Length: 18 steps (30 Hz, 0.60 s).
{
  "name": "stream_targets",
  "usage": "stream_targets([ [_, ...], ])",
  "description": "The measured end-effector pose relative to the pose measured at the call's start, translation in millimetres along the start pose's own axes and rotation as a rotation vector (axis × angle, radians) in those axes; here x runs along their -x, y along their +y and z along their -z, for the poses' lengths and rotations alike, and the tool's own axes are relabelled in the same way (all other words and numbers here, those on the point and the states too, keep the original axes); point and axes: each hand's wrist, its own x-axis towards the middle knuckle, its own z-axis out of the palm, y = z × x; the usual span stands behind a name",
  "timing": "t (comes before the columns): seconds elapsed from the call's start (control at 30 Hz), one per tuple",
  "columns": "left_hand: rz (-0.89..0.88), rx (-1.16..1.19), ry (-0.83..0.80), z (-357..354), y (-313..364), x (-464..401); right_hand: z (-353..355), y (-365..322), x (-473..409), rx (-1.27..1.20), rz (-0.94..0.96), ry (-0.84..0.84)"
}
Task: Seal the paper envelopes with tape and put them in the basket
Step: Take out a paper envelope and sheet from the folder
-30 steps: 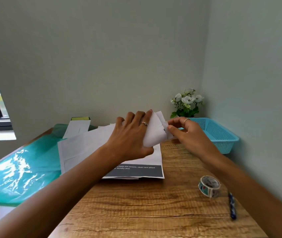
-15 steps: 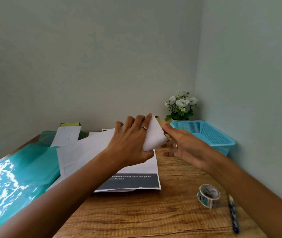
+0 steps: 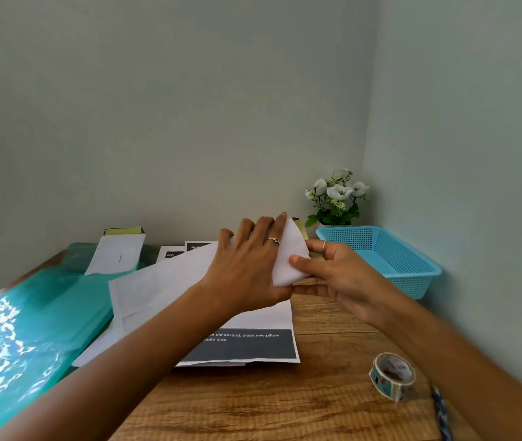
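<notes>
Gripping now, right hand pinches envelope

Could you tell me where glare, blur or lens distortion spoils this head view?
Head view: strong window glare mottles the teal plastic sheet at left; wide-angle bending curves the wall corner and the table edge; the right forearm looks soft near the frame edge; the envelope, tape roll and basket stay fairly sharp.

Both forearms reaching forward, left hand fingers curled, right hand pinching
</notes>
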Motion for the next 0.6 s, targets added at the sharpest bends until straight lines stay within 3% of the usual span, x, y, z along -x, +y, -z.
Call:
stream_targets([
  [0.2, 0.07, 0.273, -0.262, 14.7, -4.0, -8.6, 3.1, -3.1, -8.3, -0.06, 0.036, 0.097],
  [0.43, 0.275, 0.797, -0.181, 39.8, -41.1, -48.2, 5.0, -9.8, -16.6, -0.211, 0.037, 0.121],
  [0.5, 0.352, 1.001, -0.28, 40.5, -45.0, -52.5, 3.8, -12.2, -18.5, -0.198, 0.065, 0.116],
  [0.6, 0.333, 1.174, -0.426, 35.4, -43.6, -48.0, 4.4, -13.9, -21.7, -0.146, 0.093, 0.134],
])
